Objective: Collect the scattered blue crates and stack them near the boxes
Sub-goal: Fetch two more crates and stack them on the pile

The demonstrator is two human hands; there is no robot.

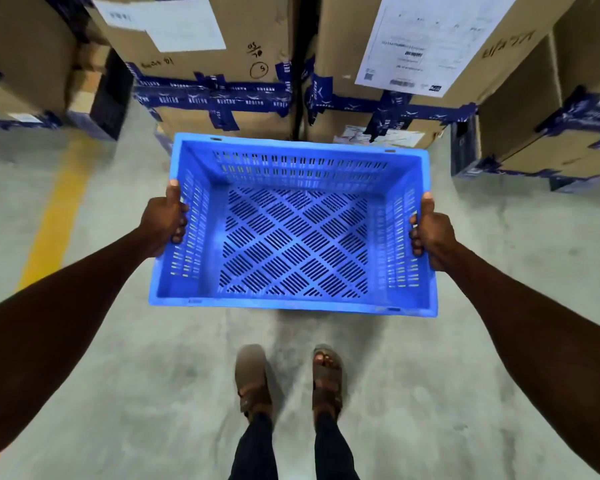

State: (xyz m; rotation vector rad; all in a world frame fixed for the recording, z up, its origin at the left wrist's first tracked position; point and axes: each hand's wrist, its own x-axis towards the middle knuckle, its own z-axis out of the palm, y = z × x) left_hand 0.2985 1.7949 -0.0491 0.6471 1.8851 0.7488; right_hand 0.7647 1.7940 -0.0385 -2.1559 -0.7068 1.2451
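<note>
A blue slotted plastic crate (293, 237) hangs level in front of me, above the concrete floor, open side up and with nothing inside it. My left hand (165, 225) grips its left rim, thumb on top. My right hand (430, 233) grips the right rim the same way. The crate's far edge is close to the stacked cardboard boxes (219, 64), which are bound with blue tape. No other crate shows in the head view.
More taped boxes stand at the right (541, 98) and far left (25, 57). A dark gap (300, 64) runs between the two middle boxes. A yellow floor line (54, 220) runs down the left. My sandalled feet (288, 379) stand on grey concrete just behind the crate.
</note>
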